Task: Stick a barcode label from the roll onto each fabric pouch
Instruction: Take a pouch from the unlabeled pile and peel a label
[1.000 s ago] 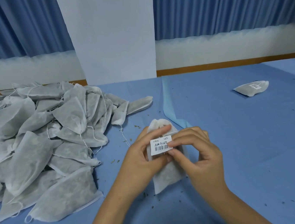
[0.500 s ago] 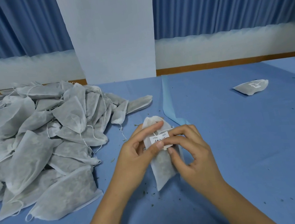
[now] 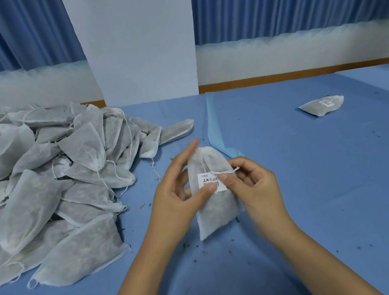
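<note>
Blue table (image 3: 313, 182): left hand (image 3: 172, 198) grips filled pouch (image 3: 216, 212), thumb on label (image 3: 210, 182); right hand (image 3: 253, 184) fingers (image 3: 246, 165) curled, pinching drawstring (image 3: 227, 171)

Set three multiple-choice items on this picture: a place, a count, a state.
1. The heap of white fabric pouches lies: A) left of the held white fabric pouch; B) right of it; C) under it.
2. Labelled pouches alone at far right: A) none; B) one; C) three.
3. The white barcode label is: A) on the held pouch; B) rolled up; C) torn.
1 A, heap fills the left; 2 B, one lone labelled pouch lies there; 3 A, it sits flat on the pouch.
</note>
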The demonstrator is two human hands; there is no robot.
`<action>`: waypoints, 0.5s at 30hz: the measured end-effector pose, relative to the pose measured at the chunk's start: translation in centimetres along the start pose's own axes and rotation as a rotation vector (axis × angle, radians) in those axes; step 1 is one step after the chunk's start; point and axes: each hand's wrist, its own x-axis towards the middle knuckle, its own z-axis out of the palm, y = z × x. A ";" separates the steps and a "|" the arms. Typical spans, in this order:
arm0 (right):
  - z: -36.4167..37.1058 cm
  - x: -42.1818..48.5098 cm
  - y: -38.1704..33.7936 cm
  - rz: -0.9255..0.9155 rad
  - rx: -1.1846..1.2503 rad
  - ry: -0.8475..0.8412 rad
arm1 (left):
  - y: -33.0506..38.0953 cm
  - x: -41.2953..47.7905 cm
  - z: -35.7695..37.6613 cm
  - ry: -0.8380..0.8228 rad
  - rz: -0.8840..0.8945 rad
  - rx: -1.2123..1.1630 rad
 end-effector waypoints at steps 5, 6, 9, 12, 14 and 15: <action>0.2 0.0 0.3 -0.015 0.033 0.062 | -0.4 0.2 0.7 0.208 -0.142 -0.016; 0.3 -0.1 0.2 -0.010 0.033 0.045 | -0.4 0.3 0.9 0.253 -0.147 0.006; 0.4 -0.2 -0.3 0.002 -0.029 -0.019 | -0.1 0.6 1.5 0.360 -0.113 0.024; 0.2 -0.1 -1.2 0.005 -0.031 0.060 | 0.4 1.2 2.9 0.359 -0.145 0.038; -0.5 -0.2 -1.9 0.032 0.033 0.133 | 0.6 1.9 4.3 0.281 -0.188 0.222; -1.1 -0.3 -2.3 0.056 0.064 0.161 | 0.6 2.3 5.0 0.239 -0.200 0.326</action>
